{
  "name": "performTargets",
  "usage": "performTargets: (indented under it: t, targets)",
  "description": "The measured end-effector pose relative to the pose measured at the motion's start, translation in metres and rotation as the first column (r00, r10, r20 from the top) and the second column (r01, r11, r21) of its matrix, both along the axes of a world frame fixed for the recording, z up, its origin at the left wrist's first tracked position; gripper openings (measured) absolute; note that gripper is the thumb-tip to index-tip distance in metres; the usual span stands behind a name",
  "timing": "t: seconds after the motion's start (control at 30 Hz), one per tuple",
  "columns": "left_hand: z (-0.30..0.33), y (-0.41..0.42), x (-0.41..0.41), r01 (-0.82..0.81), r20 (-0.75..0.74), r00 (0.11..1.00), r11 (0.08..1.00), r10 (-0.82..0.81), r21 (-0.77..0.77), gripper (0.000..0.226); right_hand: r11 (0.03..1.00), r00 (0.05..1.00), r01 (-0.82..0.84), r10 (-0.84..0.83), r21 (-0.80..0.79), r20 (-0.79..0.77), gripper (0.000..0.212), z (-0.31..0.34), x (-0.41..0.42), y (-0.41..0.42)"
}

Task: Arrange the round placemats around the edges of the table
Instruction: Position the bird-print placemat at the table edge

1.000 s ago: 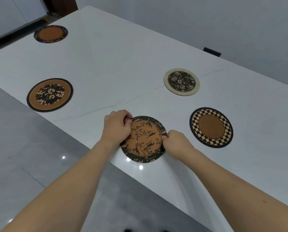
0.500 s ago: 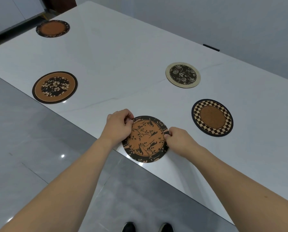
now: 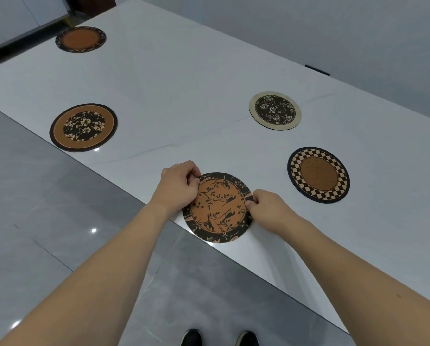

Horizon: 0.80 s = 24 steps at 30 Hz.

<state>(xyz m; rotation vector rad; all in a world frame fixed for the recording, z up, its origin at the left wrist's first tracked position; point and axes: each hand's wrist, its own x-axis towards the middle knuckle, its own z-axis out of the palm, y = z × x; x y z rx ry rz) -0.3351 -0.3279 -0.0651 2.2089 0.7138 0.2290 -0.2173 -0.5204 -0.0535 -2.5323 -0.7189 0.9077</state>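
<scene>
A round branch-pattern placemat [image 3: 217, 208], orange with a black rim, lies at the near edge of the white table [image 3: 174, 96], its near side slightly past the edge. My left hand [image 3: 180, 187] pinches its upper left rim. My right hand [image 3: 266, 208] pinches its right rim. Four other round placemats lie flat: a flower placemat [image 3: 83, 127] at the near edge to the left, a plain orange placemat [image 3: 80, 39] at the far left, a cream-rimmed rose placemat [image 3: 275, 110] farther in, and a checkered placemat [image 3: 318, 174] to the right.
Grey tiled floor [image 3: 46, 221] lies below the table's near edge, with the tips of my shoes [image 3: 219, 337] at the bottom. A grey wall [image 3: 334, 26] runs behind the table's far side, with a small dark object [image 3: 317, 70] at that edge.
The branch-pattern placemat has slid a little toward the near edge with both hands on its rim; the view has tilted down, showing my shoes.
</scene>
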Motion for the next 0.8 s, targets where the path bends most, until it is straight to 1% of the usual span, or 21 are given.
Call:
performTargets:
  t: [0.33, 0.47, 0.6, 0.7, 0.8]
  targets:
    - [-0.0002, 0.0004, -0.0002, 0.007, -0.008, 1.000, 1.000, -0.007, -0.002, 0.012, 1.000, 1.000, -0.006, 0.006, -0.006, -0.016, 0.026, 0.0005, -0.0007, 0.0011]
    - [-0.0001, 0.0002, 0.0007, 0.009, -0.009, 1.000, 1.000, -0.009, -0.001, 0.012, 1.000, 1.000, -0.001, 0.001, -0.002, -0.022, 0.029, 0.0014, -0.0014, 0.0009]
    - [0.0005, 0.0002, 0.0006, 0.012, -0.005, 1.000, 1.000, -0.012, 0.010, 0.012, 1.000, 0.999, 0.007, -0.007, 0.002, -0.034, 0.028, 0.0023, -0.0024, 0.0011]
    - [-0.0002, 0.0006, 0.0003, 0.012, -0.002, 1.000, 1.000, -0.012, 0.012, 0.012, 1.000, 0.999, 0.004, -0.004, -0.001, -0.033, 0.023, 0.0028, -0.0033, 0.0016]
    - [-0.0015, 0.0008, 0.0002, 0.010, 0.006, 1.000, 1.000, -0.011, 0.020, 0.012, 1.000, 1.000, -0.007, 0.007, -0.009, -0.014, 0.025, 0.0029, -0.0038, 0.0016]
